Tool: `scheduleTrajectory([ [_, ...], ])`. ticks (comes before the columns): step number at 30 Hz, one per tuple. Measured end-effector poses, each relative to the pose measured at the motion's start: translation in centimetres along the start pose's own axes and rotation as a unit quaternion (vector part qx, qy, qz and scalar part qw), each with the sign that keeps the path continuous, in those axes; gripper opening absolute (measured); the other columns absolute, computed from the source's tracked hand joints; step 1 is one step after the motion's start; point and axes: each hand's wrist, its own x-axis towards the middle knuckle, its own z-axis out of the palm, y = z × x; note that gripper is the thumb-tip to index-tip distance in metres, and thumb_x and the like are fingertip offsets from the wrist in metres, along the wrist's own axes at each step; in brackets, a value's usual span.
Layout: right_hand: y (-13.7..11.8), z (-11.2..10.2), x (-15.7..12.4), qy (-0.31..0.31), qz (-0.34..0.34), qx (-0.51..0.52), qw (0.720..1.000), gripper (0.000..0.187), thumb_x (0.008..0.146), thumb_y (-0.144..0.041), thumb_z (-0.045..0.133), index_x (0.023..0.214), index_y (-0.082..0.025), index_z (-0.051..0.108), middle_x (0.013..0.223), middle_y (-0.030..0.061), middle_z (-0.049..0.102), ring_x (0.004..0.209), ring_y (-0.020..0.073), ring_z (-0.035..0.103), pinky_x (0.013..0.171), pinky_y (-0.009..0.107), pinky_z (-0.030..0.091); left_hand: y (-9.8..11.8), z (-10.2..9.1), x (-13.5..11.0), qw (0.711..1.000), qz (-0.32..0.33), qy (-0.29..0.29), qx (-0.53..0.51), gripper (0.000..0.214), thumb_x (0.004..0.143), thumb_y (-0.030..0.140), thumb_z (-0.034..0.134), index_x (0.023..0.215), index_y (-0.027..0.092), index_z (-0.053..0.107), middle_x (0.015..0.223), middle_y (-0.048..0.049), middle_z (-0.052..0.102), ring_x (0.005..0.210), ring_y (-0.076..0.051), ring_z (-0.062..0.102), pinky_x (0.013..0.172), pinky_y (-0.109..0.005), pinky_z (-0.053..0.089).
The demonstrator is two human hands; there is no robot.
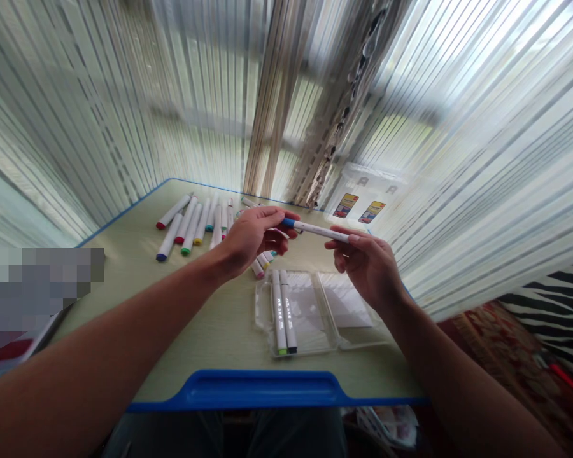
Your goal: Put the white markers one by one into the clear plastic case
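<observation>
A white marker (pixel 318 229) with a blue end stretches between my two hands above the table. My left hand (pixel 255 235) pinches its blue end. At the other end, my right hand (pixel 370 257) grips the white barrel between thumb and fingers. Below them lies an open clear plastic case (pixel 310 318). Two white markers lie side by side in its left part, a green-tipped marker (pixel 279 315) and a black-tipped marker (pixel 289 315). Several loose white markers (pixel 191 226) with coloured ends are spread behind my left hand, which hides some of them.
The pale table (pixel 210 343) has a blue rim and a blue pencil tray (pixel 262 389) at its front edge. A clear case with two labels (pixel 347 205) stands at the back right. Striped curtains (pixel 210 95) hang close behind the table. A zebra-striped cloth (pixel 549 318) is at the right.
</observation>
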Motion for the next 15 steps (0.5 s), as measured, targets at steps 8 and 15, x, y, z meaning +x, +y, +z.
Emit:
scheduleTrajectory([
  [8,0.16,-0.41,0.92,0.073,0.01,0.038,0.997,0.017,0.075,-0.021,0.065,0.082,-0.013,0.078,0.063,0.0061,0.073,0.043,0.0097,0.055,0.042,0.021,0.04,-0.13,-0.44,-0.28,0.991,0.018,-0.128,-0.029,0.024,0.092,0.021,0.062,0.107,0.007,0.074,0.088,-0.0139,0.076,0.06,-0.013,0.065,0.058,-0.026,0.05],
  [15,0.22,-0.66,1.13,0.091,0.028,0.048,0.994,0.011,0.074,-0.022,0.068,0.08,-0.015,0.076,0.061,0.0038,0.069,0.046,0.0097,0.053,0.042,0.021,0.038,-0.07,-0.3,-0.71,0.986,0.03,-0.161,0.006,0.029,0.085,0.02,0.075,0.113,0.015,0.076,0.098,-0.0112,0.077,0.065,-0.01,0.064,0.063,-0.025,0.053],
])
